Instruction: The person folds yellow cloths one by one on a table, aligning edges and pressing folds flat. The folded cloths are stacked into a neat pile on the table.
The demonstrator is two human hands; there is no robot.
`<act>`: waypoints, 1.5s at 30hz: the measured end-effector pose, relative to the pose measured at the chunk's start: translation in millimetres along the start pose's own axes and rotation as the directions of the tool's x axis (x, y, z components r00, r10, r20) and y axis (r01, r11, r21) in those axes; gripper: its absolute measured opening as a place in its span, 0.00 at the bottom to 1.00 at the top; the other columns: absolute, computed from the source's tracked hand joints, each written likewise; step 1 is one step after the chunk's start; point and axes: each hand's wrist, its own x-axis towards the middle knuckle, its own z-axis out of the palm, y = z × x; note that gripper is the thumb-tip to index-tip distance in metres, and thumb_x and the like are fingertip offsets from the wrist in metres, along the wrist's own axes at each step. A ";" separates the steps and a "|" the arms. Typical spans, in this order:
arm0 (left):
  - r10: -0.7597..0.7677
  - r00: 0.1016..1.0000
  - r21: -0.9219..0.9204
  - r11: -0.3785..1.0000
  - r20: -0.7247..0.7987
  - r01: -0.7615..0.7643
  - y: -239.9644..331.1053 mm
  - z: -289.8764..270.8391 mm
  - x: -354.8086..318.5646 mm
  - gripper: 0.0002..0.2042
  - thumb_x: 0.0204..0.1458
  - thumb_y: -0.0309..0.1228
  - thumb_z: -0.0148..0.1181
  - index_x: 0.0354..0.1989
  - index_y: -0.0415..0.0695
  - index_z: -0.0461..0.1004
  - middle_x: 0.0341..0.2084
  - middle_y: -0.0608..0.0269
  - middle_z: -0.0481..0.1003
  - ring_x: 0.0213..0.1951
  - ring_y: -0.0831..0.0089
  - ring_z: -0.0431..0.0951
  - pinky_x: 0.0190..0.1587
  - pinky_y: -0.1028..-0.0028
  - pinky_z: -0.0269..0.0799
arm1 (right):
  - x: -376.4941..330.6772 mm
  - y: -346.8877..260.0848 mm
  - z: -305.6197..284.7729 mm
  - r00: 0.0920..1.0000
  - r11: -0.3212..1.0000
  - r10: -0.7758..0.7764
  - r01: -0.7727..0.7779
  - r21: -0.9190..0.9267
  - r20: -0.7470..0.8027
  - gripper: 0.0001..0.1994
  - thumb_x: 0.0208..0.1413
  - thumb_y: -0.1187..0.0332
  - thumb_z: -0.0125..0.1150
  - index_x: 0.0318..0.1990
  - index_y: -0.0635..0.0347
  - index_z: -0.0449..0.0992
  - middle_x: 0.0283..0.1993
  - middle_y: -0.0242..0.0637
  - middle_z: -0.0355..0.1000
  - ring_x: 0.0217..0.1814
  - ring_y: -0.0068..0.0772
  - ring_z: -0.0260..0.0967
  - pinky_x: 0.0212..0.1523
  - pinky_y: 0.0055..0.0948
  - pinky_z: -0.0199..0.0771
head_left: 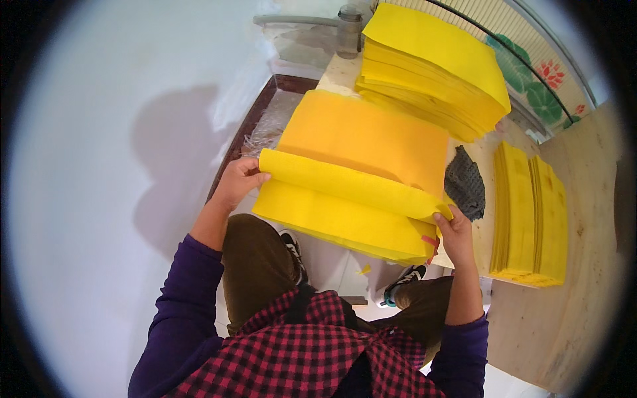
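Note:
A yellow felt-like sheet (352,188) stretches between my two hands, its near edge raised and curled back into a long band. Its left corner is pinched by my left hand (239,183), thumb on top. At the other end my right hand (456,233) grips the right corner between thumb and fingers. Beyond the band lies a flat orange-yellow surface (371,129); whether it belongs to the same sheet I cannot tell. More yellow material (338,222) hangs below the band, over the table's near edge. A small red strip (431,241) shows at its right corner.
A tall stack of yellow sheets (431,50) stands at the back of the wooden table (340,73). Dark crumpled cloth (466,182) lies right of the work, before two upright yellow bundles (514,212). A jar (349,33) stands far back; a pale wall (99,166) rises at left.

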 end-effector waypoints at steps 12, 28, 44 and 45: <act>-0.107 0.994 -0.173 0.979 -0.014 0.103 21.3 17.3 17.7 0.07 0.54 0.26 0.59 0.40 0.40 0.75 0.29 0.73 0.76 0.24 0.87 0.67 0.26 0.83 0.57 | 19.1 -0.1 8.9 0.977 0.981 -0.134 0.107 -0.162 -0.164 0.08 0.61 0.72 0.53 0.44 0.67 0.72 0.37 0.31 0.73 0.39 0.18 0.67 0.43 0.21 0.67; -0.179 0.982 -0.176 0.970 -0.057 0.167 13.1 21.4 23.9 0.07 0.54 0.27 0.59 0.40 0.43 0.73 0.27 0.73 0.74 0.24 0.87 0.66 0.25 0.83 0.55 | 29.6 14.2 7.5 0.789 0.719 -0.589 0.412 -0.560 -0.175 0.06 0.60 0.73 0.55 0.42 0.65 0.74 0.36 0.29 0.72 0.40 0.19 0.67 0.42 0.20 0.67; -0.146 0.985 -0.164 0.978 -0.092 0.130 14.1 24.4 21.1 0.06 0.55 0.26 0.57 0.40 0.42 0.74 0.28 0.72 0.76 0.24 0.87 0.67 0.25 0.84 0.57 | 28.9 12.3 12.2 0.970 0.968 -0.176 0.141 -0.206 -0.166 0.09 0.59 0.70 0.56 0.43 0.67 0.73 0.33 0.33 0.73 0.36 0.19 0.67 0.39 0.23 0.68; -0.143 0.986 -0.172 0.977 -0.081 0.127 15.0 24.8 21.0 0.06 0.55 0.27 0.57 0.40 0.42 0.74 0.28 0.72 0.76 0.25 0.87 0.67 0.26 0.84 0.57 | 30.4 13.4 12.4 0.969 0.963 -0.178 0.135 -0.235 -0.171 0.10 0.59 0.70 0.56 0.44 0.68 0.73 0.34 0.34 0.74 0.36 0.21 0.68 0.39 0.24 0.69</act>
